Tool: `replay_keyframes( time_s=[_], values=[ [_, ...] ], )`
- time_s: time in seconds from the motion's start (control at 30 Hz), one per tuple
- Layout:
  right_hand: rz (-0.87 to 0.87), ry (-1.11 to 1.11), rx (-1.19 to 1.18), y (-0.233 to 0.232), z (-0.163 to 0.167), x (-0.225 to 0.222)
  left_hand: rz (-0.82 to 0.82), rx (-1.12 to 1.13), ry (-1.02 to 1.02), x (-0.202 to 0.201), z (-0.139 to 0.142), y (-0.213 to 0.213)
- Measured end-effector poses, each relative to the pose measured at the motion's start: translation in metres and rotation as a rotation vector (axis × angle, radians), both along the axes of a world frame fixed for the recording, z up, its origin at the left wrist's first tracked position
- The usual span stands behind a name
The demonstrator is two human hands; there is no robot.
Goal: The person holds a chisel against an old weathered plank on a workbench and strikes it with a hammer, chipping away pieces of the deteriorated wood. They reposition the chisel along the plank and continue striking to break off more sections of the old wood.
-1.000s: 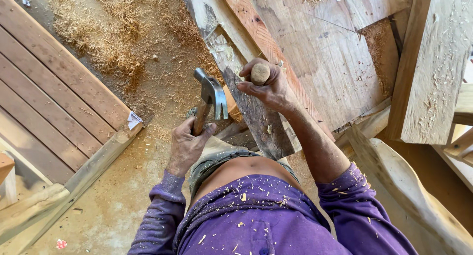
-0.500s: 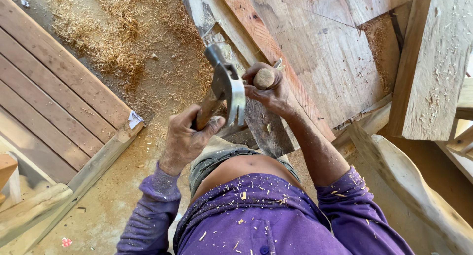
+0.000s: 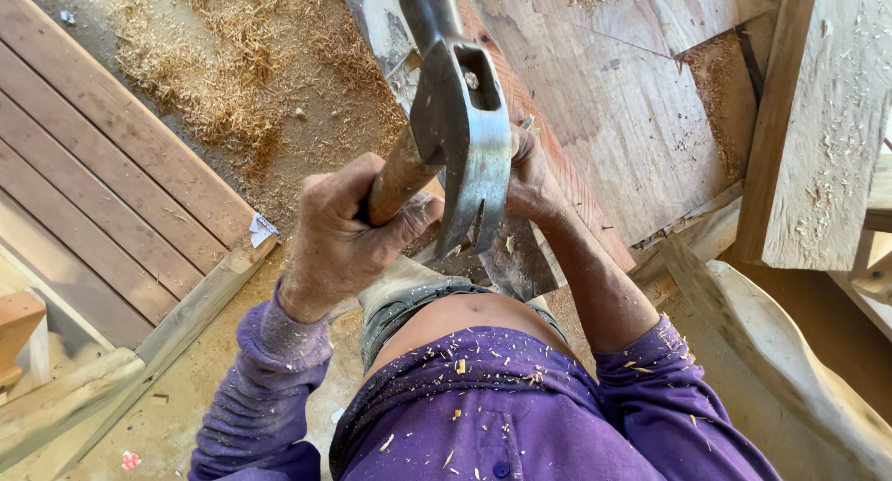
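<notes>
Fingers of left hand (image 3: 339, 235) wrapped round claw hammer (image 3: 462, 118) handle; right hand (image 3: 531, 179) gripped on wooden piece (image 3: 516, 258), largely hidden; knuckles likely struck if swing is misjudged.

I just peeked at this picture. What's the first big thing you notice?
A steel claw hammer fills the top middle, raised close to the camera, its wooden handle gripped by the left hand. Just behind it the right hand rests on a dark wooden piece. Pale sawdust lies scattered on the ground at upper left.
</notes>
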State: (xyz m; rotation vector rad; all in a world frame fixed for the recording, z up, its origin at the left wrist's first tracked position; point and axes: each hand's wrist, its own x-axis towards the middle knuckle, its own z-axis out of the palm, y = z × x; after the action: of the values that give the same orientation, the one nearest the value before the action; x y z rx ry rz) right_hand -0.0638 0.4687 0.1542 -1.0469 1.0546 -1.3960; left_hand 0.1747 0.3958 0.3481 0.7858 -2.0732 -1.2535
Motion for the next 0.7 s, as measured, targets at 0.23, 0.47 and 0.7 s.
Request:
replay_keyframes(
  time_s=[0.23, 0.47, 0.7],
  values=[
    [-0.06, 0.057, -0.084, -0.006, 0.004, -0.003, -0.033, -0.002, -0.104, -0.008, -0.002, 0.005],
    [-0.071, 0.102, -0.133, -0.006, 0.0, -0.001, -0.032, -0.057, -0.024, -0.006, 0.01, -0.004],
    [-0.07, 0.134, -0.15, -0.003, -0.009, -0.005, -0.046, -0.018, -0.071, -0.015, 0.003, 0.0]
  ],
)
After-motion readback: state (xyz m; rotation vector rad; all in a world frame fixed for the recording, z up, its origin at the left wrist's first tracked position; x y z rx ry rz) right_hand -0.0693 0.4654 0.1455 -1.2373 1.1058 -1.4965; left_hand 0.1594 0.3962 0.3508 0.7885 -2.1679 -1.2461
